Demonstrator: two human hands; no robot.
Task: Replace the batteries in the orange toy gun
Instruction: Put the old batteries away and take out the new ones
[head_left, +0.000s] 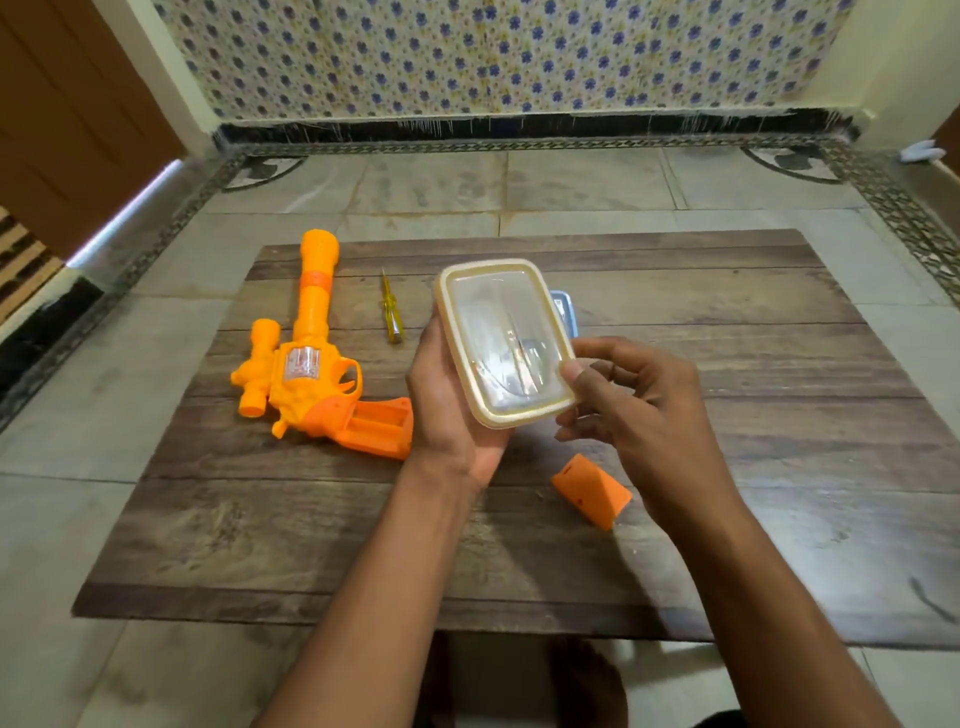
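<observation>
The orange toy gun (311, 358) lies on the left of the wooden board (727, 364), barrel pointing away, its grip's battery compartment open. The orange battery cover (589, 493) lies apart near the board's middle. My left hand (447, 410) holds a clear plastic box with a cream-rimmed lid (504, 343) from below and the left, lifted over the board. My right hand (628, 410) pinches the box's right rim with thumb and fingers. What the box holds is blurred.
A yellow-handled screwdriver (390, 317) lies between the gun and the box. A blue container (565, 306) peeks out behind the box. The board rests on a tiled floor (467, 192) with a patterned wall behind.
</observation>
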